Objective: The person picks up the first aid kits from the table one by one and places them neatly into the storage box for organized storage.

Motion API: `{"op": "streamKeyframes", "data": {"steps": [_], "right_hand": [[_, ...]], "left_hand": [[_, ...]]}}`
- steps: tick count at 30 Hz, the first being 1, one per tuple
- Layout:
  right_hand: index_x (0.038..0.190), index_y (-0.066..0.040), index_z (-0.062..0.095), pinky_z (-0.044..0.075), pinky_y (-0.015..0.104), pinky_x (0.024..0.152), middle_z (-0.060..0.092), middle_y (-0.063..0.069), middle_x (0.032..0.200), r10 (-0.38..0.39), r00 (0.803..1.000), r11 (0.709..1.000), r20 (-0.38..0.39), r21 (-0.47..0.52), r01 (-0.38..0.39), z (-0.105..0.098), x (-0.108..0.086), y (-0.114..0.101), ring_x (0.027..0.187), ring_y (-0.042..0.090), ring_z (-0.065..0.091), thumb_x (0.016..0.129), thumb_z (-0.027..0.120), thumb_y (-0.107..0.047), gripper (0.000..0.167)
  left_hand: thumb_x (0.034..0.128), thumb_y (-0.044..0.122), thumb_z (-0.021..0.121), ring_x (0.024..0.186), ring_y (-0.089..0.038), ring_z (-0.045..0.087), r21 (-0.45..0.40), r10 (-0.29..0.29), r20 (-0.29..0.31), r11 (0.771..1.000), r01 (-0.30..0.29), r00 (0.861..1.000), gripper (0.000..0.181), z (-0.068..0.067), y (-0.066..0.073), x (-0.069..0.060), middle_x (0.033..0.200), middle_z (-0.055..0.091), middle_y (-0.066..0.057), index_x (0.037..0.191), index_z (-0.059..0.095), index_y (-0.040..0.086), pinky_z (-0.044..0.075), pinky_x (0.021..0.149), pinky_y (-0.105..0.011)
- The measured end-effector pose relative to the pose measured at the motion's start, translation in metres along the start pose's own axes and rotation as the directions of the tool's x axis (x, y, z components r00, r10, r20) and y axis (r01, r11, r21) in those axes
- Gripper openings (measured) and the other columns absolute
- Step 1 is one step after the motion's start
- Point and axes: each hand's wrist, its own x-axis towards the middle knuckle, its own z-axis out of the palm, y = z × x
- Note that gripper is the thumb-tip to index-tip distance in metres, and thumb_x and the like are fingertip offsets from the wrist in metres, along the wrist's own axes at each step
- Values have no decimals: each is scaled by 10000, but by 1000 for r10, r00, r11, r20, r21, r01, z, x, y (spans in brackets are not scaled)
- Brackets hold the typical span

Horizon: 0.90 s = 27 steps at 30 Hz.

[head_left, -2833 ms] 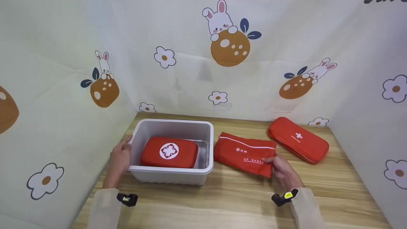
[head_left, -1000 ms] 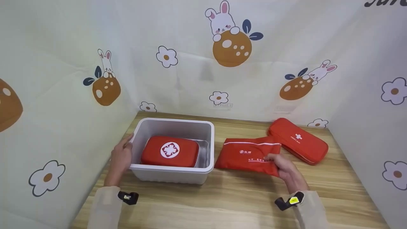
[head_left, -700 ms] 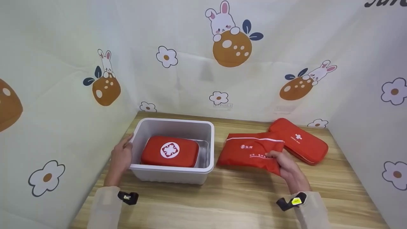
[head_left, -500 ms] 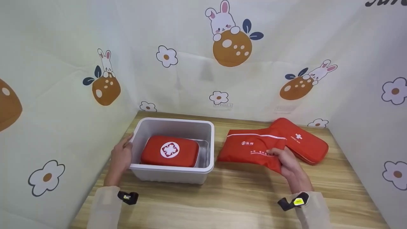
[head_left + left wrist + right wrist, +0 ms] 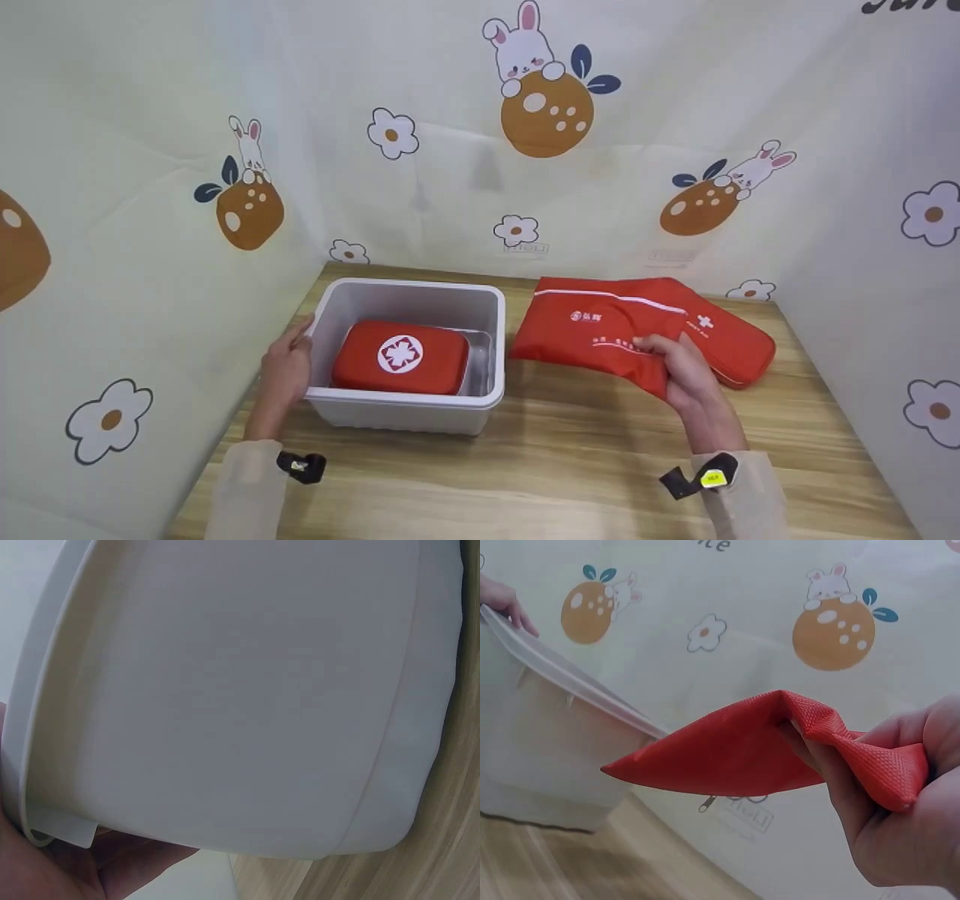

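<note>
My right hand (image 5: 690,375) pinches the right end of a flat red zippered pouch (image 5: 592,326) with white print. In the right wrist view the pouch (image 5: 735,746) hangs in the air above the table, its fabric bunched between thumb and fingers. My left hand (image 5: 287,364) grips the left rim of a grey plastic bin (image 5: 405,416); the left wrist view shows fingers (image 5: 142,862) under the rim. Inside the bin lies a red first-aid case (image 5: 427,367) with a white cross emblem. Partly behind the raised pouch, a second red first-aid case (image 5: 739,341) lies on the table.
The wood-grain table (image 5: 480,487) is enclosed by a printed cloth backdrop (image 5: 442,187) on the left, back and right. A clear inner tray (image 5: 480,367) shows in the bin beside the case. The bin's right wall stands close to the pouch's left edge.
My right hand has lifted the pouch off the table, up and slightly away; it now overlaps the case behind it. The left hand and the bin have stayed in place.
</note>
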Motion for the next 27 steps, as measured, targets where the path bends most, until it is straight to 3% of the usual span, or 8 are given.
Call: {"op": "streamKeyframes", "data": {"steps": [10, 21, 27], "right_hand": [[1452, -221, 276, 566, 308, 985, 455, -33, 1357, -58, 998, 992, -12, 113, 59, 17, -12, -12, 1215, 153, 560, 967, 633, -143, 608], [1386, -232, 326, 570, 323, 981, 460, -16, 1355, -110, 994, 978, 26, 180, 104, 33, -16, -15, 1212, 157, 578, 982, 580, -100, 495], [1317, -168, 389, 595, 322, 933, 575, 3, 1222, -119, 991, 980, 63, 170, 107, 57, -12, -3, 1076, 153, 669, 974, 531, -40, 393]], "left_hand": [[1072, 210, 254, 1533, -379, 242, -14, -11, 16, 1000, 11, 1000, 513, 0, 1, 0, 1650, 274, -139, 1579, 320, 167, 196, 1252, -569], [1074, 224, 241, 1535, -384, 237, -21, -16, 28, 1000, 17, 999, 517, 0, 1, -1, 1655, 257, -145, 1586, 296, 174, 199, 1249, -577], [1066, 209, 284, 1514, -382, 285, -27, -5, -8, 1000, 5, 1000, 504, 1, 1, 0, 1629, 323, -150, 1563, 362, 177, 233, 1243, -554]]}}
